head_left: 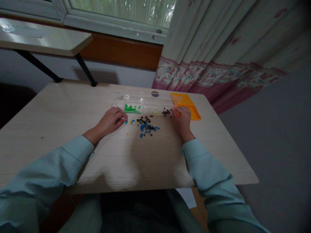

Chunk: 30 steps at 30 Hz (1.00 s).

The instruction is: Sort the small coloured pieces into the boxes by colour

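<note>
Small building bricks point(145, 127), mostly blue and dark brown with some yellow, lie in a loose pile on the table. Left of the pile, my left hand point(113, 119) rests on the tabletop with fingers curled and thumb close to the fingertips, beside a few stray bricks; anything pinched there is too small to see. At the right end of a clear compartment box point(143, 100), my right hand point(181, 118) has its fingers pinched together, their content hidden. The box's front compartments hold green bricks point(132, 109), pale yellow bricks point(154, 112) and dark brown bricks point(166, 111).
An orange tray point(186, 100) lies behind and right of my right hand, next to the box. A raised shelf point(46, 38) on black legs stands at the table's back left. Behind the table point(116, 161) are a window and a patterned curtain point(206, 58).
</note>
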Available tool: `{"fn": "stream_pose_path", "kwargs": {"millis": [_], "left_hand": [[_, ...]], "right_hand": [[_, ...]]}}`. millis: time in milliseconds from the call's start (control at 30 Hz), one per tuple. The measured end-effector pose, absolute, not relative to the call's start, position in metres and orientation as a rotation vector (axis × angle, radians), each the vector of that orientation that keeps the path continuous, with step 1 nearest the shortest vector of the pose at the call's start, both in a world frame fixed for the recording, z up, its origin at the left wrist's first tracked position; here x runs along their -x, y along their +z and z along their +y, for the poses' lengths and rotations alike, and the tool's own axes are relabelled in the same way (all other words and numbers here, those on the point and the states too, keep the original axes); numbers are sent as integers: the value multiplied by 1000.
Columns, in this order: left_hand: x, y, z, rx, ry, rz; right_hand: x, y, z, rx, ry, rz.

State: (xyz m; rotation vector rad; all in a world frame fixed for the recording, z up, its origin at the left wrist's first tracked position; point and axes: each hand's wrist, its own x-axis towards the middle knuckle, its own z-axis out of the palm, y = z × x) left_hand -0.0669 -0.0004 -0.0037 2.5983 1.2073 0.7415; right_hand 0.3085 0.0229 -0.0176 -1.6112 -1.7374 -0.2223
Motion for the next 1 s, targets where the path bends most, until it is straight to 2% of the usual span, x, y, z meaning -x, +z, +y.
{"fn": "stream_pose_path", "kwargs": {"millis": [1000], "left_hand": [[70, -3, 0, -2592, 725, 1226]], "right_hand": [[-304, -13, 20, 1607, -185, -1745]]}}
